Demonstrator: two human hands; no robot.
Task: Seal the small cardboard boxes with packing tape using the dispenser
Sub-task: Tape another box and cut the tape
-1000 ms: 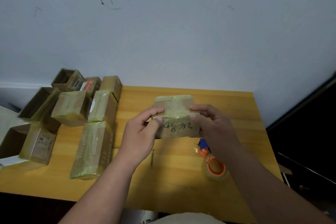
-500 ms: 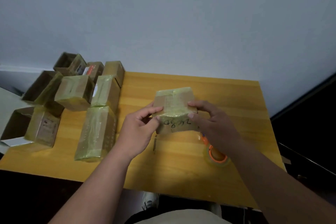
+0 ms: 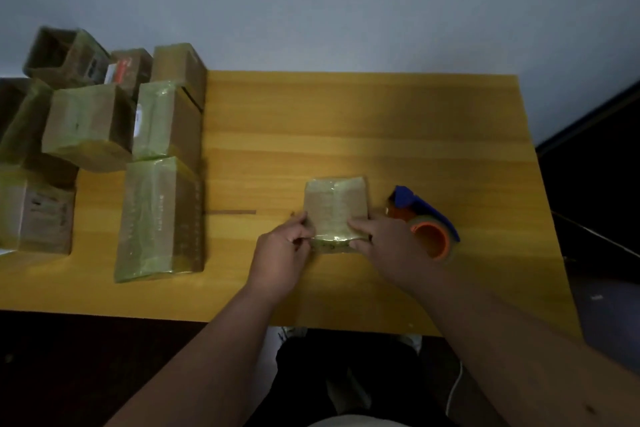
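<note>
Small taped box (image 3: 335, 213) lies flat on wooden table (image 3: 346, 121), centre-near; left hand (image 3: 282, 253) grips its near-left corner, fingers curled; right hand (image 3: 384, 243) holds near-right edge, index finger laid on top, thumb at front; tape dispenser (image 3: 427, 224) just right, touching right hand; wrapped boxes (image 3: 157, 218) stacked far left.

Table (image 3: 346, 121): standing against the wall.
Left: taped boxes (image 3: 159, 218) lying clustered.
Middle: box (image 3: 334, 208).
Right: dispenser (image 3: 424, 222).
</note>
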